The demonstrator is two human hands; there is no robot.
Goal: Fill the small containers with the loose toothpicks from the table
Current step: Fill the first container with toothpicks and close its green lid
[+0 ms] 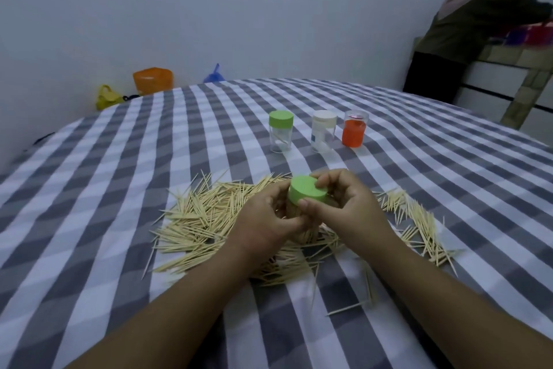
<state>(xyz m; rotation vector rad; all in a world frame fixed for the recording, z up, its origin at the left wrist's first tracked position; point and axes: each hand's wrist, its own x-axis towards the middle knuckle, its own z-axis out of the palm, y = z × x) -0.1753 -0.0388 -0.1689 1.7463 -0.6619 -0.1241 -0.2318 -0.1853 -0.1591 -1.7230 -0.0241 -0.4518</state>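
Gripping green-lidded container point(302, 210) btwn both hands, left hand point(263, 219) on body, right hand point(344, 207) on lid.

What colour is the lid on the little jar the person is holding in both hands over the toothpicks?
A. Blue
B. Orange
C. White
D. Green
D: the lid on the jar held between the left hand and the right hand is green; the white-lidded container stands farther back on the table.
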